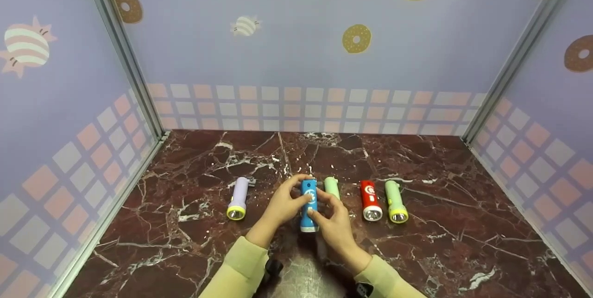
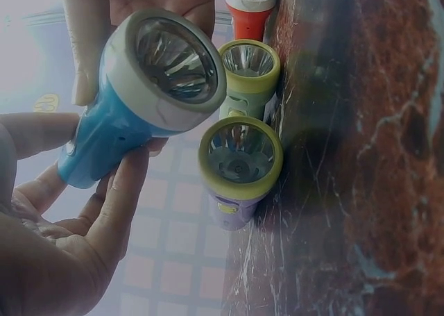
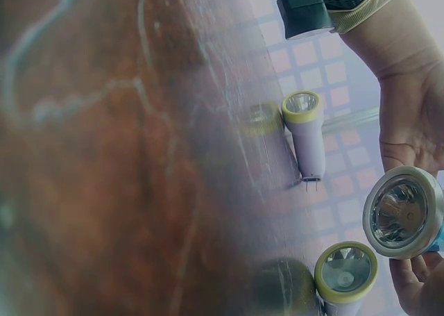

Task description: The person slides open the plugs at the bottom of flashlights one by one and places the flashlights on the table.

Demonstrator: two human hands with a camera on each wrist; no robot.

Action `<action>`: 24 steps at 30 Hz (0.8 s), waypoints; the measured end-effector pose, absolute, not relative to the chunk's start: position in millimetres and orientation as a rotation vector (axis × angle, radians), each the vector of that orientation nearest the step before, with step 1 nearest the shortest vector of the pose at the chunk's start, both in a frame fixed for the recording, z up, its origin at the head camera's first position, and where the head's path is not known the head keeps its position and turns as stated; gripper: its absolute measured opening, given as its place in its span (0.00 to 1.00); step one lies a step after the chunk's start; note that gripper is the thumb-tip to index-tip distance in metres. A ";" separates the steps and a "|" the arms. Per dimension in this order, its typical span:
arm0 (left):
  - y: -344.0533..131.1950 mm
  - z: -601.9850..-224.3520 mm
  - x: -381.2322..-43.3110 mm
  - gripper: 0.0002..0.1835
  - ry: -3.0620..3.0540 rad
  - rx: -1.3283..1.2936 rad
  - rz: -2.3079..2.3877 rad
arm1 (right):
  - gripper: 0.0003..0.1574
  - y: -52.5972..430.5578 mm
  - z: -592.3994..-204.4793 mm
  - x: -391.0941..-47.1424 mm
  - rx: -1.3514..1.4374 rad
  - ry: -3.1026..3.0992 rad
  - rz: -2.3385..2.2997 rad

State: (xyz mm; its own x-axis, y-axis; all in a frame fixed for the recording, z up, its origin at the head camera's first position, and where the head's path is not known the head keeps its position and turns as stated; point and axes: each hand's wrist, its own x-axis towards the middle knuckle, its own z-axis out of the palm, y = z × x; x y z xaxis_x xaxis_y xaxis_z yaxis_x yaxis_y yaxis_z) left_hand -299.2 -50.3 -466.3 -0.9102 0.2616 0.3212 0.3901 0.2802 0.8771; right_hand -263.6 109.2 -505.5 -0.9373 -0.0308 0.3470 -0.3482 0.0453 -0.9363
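A blue flashlight (image 1: 309, 219) with a whitish head is held between both hands above the table, its lens end toward me. My left hand (image 1: 281, 203) grips it from the left, thumb on the front and fingers round the far end. From the right, my right hand (image 1: 339, 229) pinches it, thumb near the middle of the body. In the left wrist view the blue flashlight's lens (image 2: 177, 60) faces the camera. A light green flashlight (image 1: 331, 185) stands just behind the right hand, its lower part hidden by that hand.
A purple flashlight (image 1: 239, 196) with a yellow rim lies left of the hands. To the right lie a red flashlight (image 1: 370, 201) and another green flashlight (image 1: 395, 201). The marble-patterned table (image 1: 176, 251) is bounded by printed panels (image 1: 301, 57) at back and sides.
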 end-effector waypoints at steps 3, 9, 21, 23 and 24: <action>-50.3 -467.2 -299.5 0.25 -2.417 -0.625 -1.711 | 0.34 109.2 -505.6 -263.6 0.384 -2.093 1.979; -50.2 -467.0 -299.6 0.25 -2.419 -0.637 -1.713 | 0.34 109.2 -505.3 -263.5 0.389 -2.094 1.981; -49.8 -467.3 -298.1 0.24 -2.423 -0.614 -1.735 | 0.34 108.6 -505.2 -263.9 0.406 -2.090 1.984; -49.3 -467.3 -297.8 0.25 -2.419 -0.613 -1.739 | 0.34 108.9 -505.7 -264.5 0.398 -2.086 1.993; -48.9 -467.5 -297.6 0.25 -2.415 -0.614 -1.741 | 0.34 109.0 -505.8 -264.9 0.391 -2.083 2.000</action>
